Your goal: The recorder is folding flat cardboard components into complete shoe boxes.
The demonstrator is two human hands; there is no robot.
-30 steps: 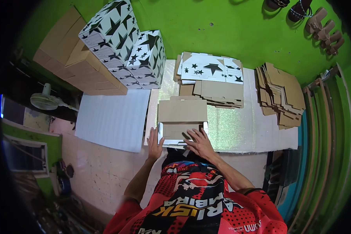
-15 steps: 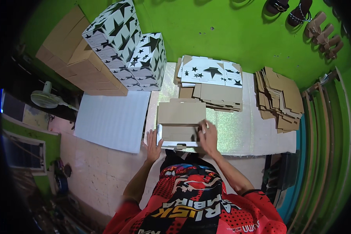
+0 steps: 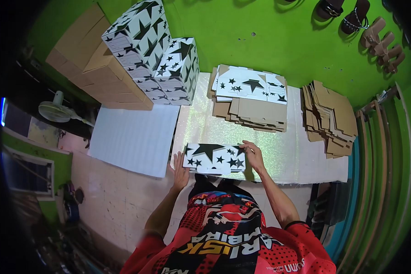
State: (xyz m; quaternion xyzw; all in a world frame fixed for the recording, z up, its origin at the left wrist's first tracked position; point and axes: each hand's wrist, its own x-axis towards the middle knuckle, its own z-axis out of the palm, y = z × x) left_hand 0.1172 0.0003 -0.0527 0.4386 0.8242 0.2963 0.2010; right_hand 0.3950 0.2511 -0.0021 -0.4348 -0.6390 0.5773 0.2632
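Gripping star-printed box [image 3: 214, 158] ends (both hands [image 3: 180, 168]).

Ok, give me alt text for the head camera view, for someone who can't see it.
Seen from above, a person's left hand and right hand grip the two ends of a white box with black stars on a glittery mat. Beyond it lie stacks of flat cardboard, with finished starred boxes piled against a green wall.

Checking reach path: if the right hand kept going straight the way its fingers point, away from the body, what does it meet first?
The right hand grips the far right corner of the star-printed box. Past it lies bare glittery mat, then probably the stack of flat box blanks; depth is uncertain.
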